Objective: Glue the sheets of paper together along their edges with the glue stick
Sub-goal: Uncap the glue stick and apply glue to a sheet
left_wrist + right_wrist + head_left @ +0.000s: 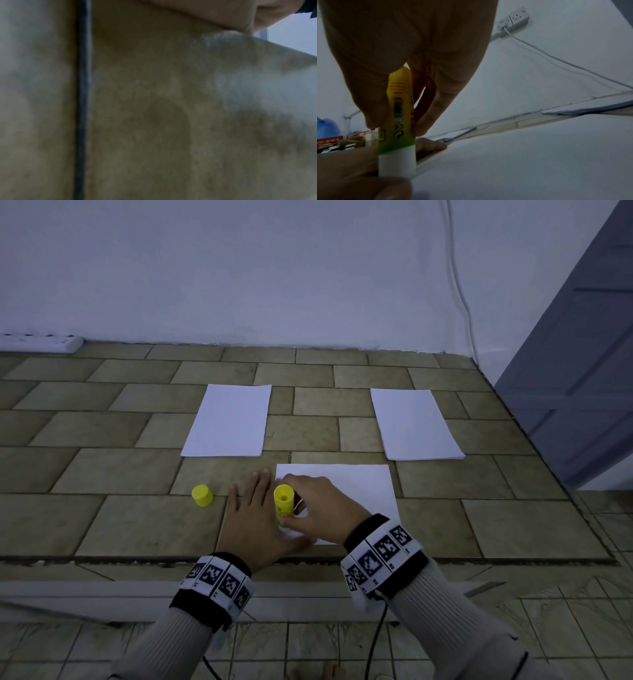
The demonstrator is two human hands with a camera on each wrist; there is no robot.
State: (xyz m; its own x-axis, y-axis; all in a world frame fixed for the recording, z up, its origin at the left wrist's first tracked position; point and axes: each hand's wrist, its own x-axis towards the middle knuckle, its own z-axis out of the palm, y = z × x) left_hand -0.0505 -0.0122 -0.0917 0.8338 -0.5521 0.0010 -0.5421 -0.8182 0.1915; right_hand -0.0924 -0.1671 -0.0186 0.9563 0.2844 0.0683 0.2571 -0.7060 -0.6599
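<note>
The person's right hand [322,508] has its fingers and thumb curled round a yellow glue stick [283,503], which stands nearly upright. In the right wrist view the white tip of the glue stick [397,161] points down and meets the near-left border of a sheet of paper [356,491] lying flat on the tiled counter [445,529]. The thumb and fingers [428,119] pinch the yellow barrel from both sides, above the barcode.

The left hand [255,518] lies flat with its fingers straight and spread, palm down, at 9 o'clock of the glue stick and just beside it. Whether it presses the counter alone or also the paper's left edge cannot be told for sure, though its thumb side covers that edge. The left wrist view gives only a blurred tile surface [154,108] with one dark grout line.

The yellow cap [202,495] stands alone on the counter at 9 o'clock of the left hand, apart from it. At 11 o'clock of the hands lies one stack of white paper [229,421]; at 1 o'clock lies a second stack [414,424]. The two stacks are well apart.

Both wrists wear bands of black-and-white markers [380,553] over pale ribbed sleeves. A white cable [459,285] runs down the wall, and a power strip [41,342] sits at the far left.
</note>
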